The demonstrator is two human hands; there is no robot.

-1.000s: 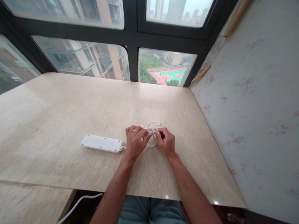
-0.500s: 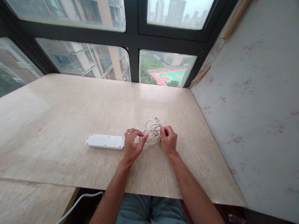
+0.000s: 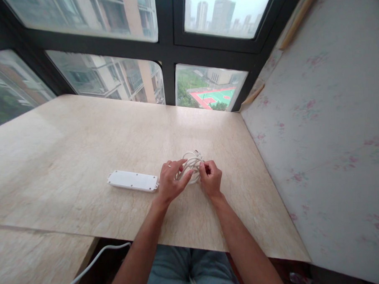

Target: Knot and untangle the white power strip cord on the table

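A white power strip (image 3: 133,180) lies face down on the marble-patterned counter, screws showing on its back. Its white cord (image 3: 194,160) is gathered in loose loops to the right, with the plug (image 3: 196,152) at the far side of the coil. At the coil's left edge is my left hand (image 3: 174,180), a ring on one finger, thumb and forefinger spread apart around the loops. My right hand (image 3: 210,177) is closed at the coil's right edge, pinching the cord. Its fingertips partly hide what they grip.
The stone counter (image 3: 92,142) runs back to dark window frames (image 3: 169,50). A floral-papered wall (image 3: 327,123) bounds the right side. Below the front edge, at lower left, another white cable (image 3: 97,257) hangs by a second counter section (image 3: 34,257).
My left hand has moved right over the coil, and its thumb and forefinger have parted from a pinch. The right hand stays closed on the cord, shifted slightly left.
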